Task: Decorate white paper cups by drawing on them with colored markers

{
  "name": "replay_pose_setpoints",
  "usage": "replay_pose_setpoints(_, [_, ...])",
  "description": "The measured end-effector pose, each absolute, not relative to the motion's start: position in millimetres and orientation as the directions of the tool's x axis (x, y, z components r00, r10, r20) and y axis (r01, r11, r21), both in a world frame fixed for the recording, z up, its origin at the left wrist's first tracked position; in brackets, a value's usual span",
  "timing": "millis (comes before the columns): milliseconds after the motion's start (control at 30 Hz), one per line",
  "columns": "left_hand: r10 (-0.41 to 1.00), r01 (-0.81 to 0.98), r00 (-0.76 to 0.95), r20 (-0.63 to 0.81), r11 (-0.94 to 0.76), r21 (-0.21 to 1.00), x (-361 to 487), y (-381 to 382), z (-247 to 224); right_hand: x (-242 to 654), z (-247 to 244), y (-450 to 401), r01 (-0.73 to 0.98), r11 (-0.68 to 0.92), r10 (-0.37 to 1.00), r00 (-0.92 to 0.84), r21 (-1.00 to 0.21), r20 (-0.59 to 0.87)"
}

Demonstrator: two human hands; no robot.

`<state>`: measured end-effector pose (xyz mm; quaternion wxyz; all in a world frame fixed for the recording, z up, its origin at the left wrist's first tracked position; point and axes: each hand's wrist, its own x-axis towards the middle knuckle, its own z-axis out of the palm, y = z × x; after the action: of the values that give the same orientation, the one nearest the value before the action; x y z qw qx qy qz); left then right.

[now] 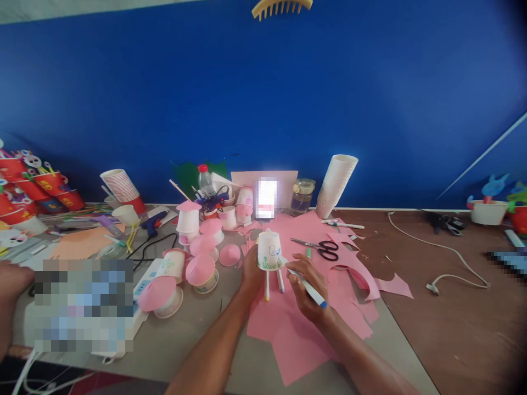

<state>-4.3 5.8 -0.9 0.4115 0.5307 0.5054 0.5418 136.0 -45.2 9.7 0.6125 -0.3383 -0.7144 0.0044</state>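
Observation:
A white paper cup [269, 250], upside down, bears a blue drawing and green grass-like marks. My left hand [252, 270] is closed round its left side. My right hand [308, 288] grips a white marker with a blue end [315, 294], its tip close to the cup's lower right. Below the cup, two more markers, one with a yellow end [267, 286], lie on pink paper [304, 340]. Black-handled scissors [328, 250] rest open just beyond my right hand. Left of my left hand stand several cups with pink cone tops [200, 269].
Stacked white cups [337, 184] lean by the blue wall, near a glass jar [302, 196] and a lit phone [267, 198]. A glue gun [154, 223] and power strip [144, 285] are left. Another person's hand [14, 280] shows at the left edge. A white cable [448, 247] lies right.

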Motion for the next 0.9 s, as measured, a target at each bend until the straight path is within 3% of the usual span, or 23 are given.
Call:
replay_pose_setpoints(567, [0.98, 0.167, -0.054, 0.192, -0.181, 0.969, -5, 8, -3, 139, -1, -42, 0.486, 0.727, 0.54, 0.031, -0.484, 0.841])
replay_pose_setpoints(900, [0.98, 0.085, -0.09, 0.178, -0.17, 0.982, -2, 7, -5, 141, -4, -42, 0.459, 0.719, 0.553, 0.077, -0.522, 0.83])
